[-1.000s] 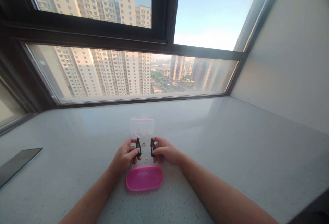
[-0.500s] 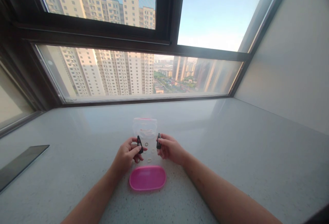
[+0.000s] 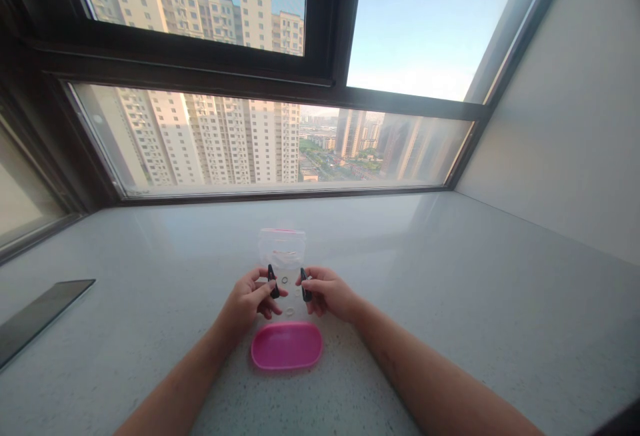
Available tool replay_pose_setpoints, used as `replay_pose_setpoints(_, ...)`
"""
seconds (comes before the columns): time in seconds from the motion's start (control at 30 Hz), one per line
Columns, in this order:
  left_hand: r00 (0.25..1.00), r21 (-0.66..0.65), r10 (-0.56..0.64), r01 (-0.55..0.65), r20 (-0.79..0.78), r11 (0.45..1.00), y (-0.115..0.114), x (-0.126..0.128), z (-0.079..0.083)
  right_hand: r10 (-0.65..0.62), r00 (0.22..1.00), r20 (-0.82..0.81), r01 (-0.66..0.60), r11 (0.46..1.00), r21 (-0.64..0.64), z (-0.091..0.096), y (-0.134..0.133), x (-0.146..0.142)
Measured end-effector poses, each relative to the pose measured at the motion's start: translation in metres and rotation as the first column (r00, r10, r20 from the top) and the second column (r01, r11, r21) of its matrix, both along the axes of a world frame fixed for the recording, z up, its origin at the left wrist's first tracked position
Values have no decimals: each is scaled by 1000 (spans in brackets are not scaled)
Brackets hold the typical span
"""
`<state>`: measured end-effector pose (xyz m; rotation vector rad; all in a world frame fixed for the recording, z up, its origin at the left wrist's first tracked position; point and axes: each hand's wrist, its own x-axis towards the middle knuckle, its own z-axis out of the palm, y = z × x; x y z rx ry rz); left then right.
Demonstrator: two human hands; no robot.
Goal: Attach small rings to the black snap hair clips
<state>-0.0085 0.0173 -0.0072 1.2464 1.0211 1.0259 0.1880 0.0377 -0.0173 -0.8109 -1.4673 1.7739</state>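
Note:
Between its thumb and fingers, my left hand [image 3: 254, 296] pinches a black snap hair clip [image 3: 273, 281], held upright. A second black hair clip [image 3: 305, 285] is gripped in my right hand [image 3: 327, 293], a short way to the right and tilted a little. In the gap between the hands, a small dark ring [image 3: 285, 280] and several pale rings, one of them a pale ring [image 3: 290, 311], lie on the white speckled surface. Just in front of the hands sits a shallow pink oval tray [image 3: 287, 347]. Behind them lies a clear plastic bag [image 3: 283, 243] with a pink strip along its top.
A dark flat panel [image 3: 43, 319], like a tablet or phone, lies on the sill [image 3: 400, 256] at the left. A dark window frame [image 3: 280, 196] borders the back, with tall buildings outside. At the right rises a pale wall [image 3: 560, 123].
My right hand has shifted slightly left and down with its hair clip, which now tilts differently. My left hand has barely moved.

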Motion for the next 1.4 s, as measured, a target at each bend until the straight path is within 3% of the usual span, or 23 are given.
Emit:
replay_pose_setpoints(0.33,998,8,-63,63,-15,998,-3,3,-1,8,999,34,-9,1000,10,0,-2,-1)
replay_pose_setpoints(1.4,996,27,-69,70,-55,997,-6,5,0,10,999,47,-12,998,56,3,-5,-5)
